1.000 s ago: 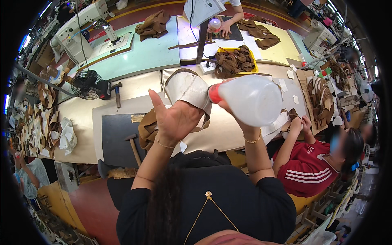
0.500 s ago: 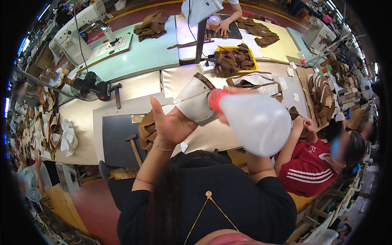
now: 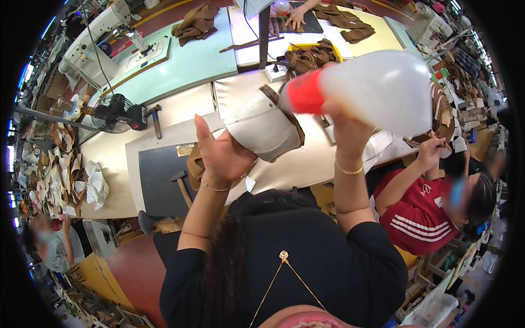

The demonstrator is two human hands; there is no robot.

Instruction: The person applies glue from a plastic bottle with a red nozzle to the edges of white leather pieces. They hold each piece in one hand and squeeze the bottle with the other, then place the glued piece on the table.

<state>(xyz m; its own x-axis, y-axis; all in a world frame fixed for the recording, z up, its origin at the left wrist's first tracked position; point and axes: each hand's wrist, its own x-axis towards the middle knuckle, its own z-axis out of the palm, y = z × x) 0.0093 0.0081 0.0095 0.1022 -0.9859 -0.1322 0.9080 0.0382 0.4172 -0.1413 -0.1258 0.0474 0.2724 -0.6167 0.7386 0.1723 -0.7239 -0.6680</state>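
My left hand point(image 3: 223, 156) props the white piece point(image 3: 257, 127), thumb wide, fingers hidden so can't tell the grip; right hand point(image 3: 350, 121) clutches the bottle point(image 3: 383, 90) sideways, red neck point(image 3: 306, 94) aimed left at it.

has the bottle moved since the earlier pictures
Yes: the bottle, held in the right hand, has moved rightward and higher in the picture, judged against the yellow basket.

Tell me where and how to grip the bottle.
Grip the bottle, I'd say, just behind its red neck, from the near side, where the right hand is: tilted with neck leftward, it is narrower there; rightward it widens and looks harder to clasp.
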